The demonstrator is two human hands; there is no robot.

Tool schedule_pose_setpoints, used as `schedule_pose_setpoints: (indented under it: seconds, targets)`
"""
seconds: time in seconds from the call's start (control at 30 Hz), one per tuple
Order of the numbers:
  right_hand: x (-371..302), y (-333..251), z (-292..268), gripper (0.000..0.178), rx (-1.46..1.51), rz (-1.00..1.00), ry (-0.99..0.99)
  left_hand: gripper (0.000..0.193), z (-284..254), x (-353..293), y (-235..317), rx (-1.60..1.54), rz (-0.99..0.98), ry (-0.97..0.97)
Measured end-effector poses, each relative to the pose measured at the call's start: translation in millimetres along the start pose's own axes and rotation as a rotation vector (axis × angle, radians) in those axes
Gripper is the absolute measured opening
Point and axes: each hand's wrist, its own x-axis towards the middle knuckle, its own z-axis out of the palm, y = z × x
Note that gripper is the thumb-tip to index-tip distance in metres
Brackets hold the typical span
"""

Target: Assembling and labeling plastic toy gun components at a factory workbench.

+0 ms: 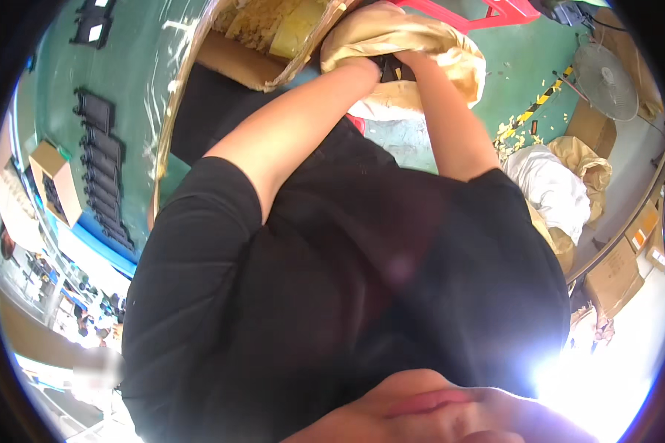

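Observation:
Both my forearms reach forward into the mouth of a tan sack [451, 59], whose rim is folded and crumpled. My left hand [365, 68] goes in at the sack's left side, with only the part near the wrist showing. On the other side, my right hand [409, 60] dips in close by. The fingers of both hands are hidden inside. Some dark pieces [394, 68] show between my hands; their kind cannot be made out. Left of the sack stands an open cardboard box [233, 60] with yellow crumbly pieces [262, 26] in it.
A red plastic stool [488, 15] stands behind the sack. To the right are a fan [606, 81], black-and-yellow floor tape [547, 92] among scattered yellow bits, and a white sack [543, 184]. Several black plastic parts [100, 159] lie in a row at left, near a small carton [46, 156].

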Motion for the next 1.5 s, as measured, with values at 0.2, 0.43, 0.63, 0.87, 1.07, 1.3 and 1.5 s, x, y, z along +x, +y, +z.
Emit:
schedule_pose_setpoints:
  seconds: [0.2, 0.43, 0.63, 0.87, 1.07, 1.3, 1.5]
  targets:
    - [-11.7, 48.9, 42.0, 0.055, -0.016, -0.068, 0.071, 0.055, 12.4, 10.9, -18.5, 0.122, -0.345, -0.059]
    - [-25.9, 100.9, 59.2, 0.058, -0.152, -0.118, 0.307, 0.050, 13.7, 43.8, -43.6, -0.575, 0.000, 0.240]
    - [-59.6, 32.1, 89.5, 0.050, 0.031, -0.347, 0.314, 0.081, 22.0, 24.7, -23.8, -0.711, -0.246, 0.136]
    - [-56.1, 55.4, 113.9, 0.052, -0.043, -0.027, 0.279, 0.067, 18.3, 17.6, -34.1, -1.152, -0.124, 0.149]
    - [-45.5, 30.2, 117.3, 0.054, -0.126, 0.181, 0.251, 0.064, 28.6, 7.2, -84.0, -1.310, -0.161, 0.155]
    - [-44.1, 14.2, 133.9, 0.056, -0.157, 0.424, 0.225, 0.060, 26.4, 16.2, -64.3, -1.497, -0.149, 0.090]
    - [-44.3, 16.8, 111.0, 0.056, 0.065, 0.459, 0.165, 0.057, 32.2, 22.5, -71.3, -1.627, -0.137, 0.032]
